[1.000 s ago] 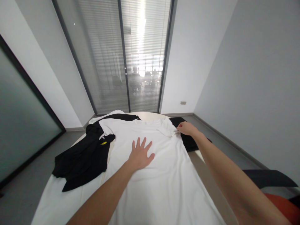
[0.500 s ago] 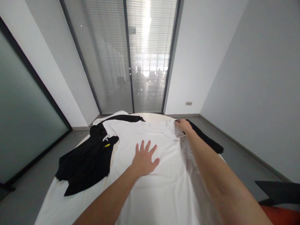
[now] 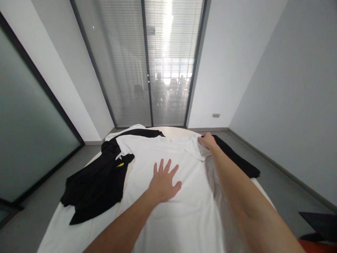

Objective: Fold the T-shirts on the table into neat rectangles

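Note:
A white T-shirt point(image 3: 184, 207) lies spread out on the table, its neckline at the far end. My left hand point(image 3: 163, 182) rests flat on the chest of the shirt with the fingers spread. At the far right shoulder, my right hand point(image 3: 207, 140) has its fingers closed on the shirt's sleeve edge. The fabric creases near that sleeve. My right forearm hides part of the shirt's right side.
A black garment with a yellow mark point(image 3: 100, 186) lies left of the shirt. Another black garment point(image 3: 235, 158) lies at the right edge of the table point(image 3: 173, 131). Glass doors with blinds point(image 3: 168, 70) stand beyond. A dark object point(image 3: 318, 225) is at lower right.
My right hand has moved slightly to the right, and the right sleeve lies more stretched out. My left hand stays flat on the shirt. The view has shifted a little.

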### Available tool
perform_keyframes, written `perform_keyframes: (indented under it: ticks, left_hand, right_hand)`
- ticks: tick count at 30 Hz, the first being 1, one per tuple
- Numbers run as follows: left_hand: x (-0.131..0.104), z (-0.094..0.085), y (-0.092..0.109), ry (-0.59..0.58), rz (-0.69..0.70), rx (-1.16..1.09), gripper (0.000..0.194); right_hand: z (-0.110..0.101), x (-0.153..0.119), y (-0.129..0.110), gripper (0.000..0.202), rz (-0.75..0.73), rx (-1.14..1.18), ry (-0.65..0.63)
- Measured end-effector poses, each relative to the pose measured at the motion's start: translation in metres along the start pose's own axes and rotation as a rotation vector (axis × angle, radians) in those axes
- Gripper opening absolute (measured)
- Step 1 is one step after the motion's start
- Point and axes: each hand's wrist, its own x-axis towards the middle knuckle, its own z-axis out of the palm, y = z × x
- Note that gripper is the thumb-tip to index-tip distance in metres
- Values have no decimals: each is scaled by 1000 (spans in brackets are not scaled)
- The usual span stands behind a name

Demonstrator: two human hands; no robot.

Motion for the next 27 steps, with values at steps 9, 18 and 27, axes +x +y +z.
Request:
perform_keyframes:
  ticks: [9, 18, 27]
  left_hand:
    - [-2, 0, 1, 0, 3, 13, 69]
    - [-5, -1, 3, -16, -11, 43, 70]
    - [-3, -3, 1, 0, -40, -94, 71]
  right_hand:
    - [-10, -49, -29, 36, -252, -265, 226]
    - [19, -101, -31, 57, -410, -509, -9]
    - [37, -157, -115, 65, -516, -232, -257]
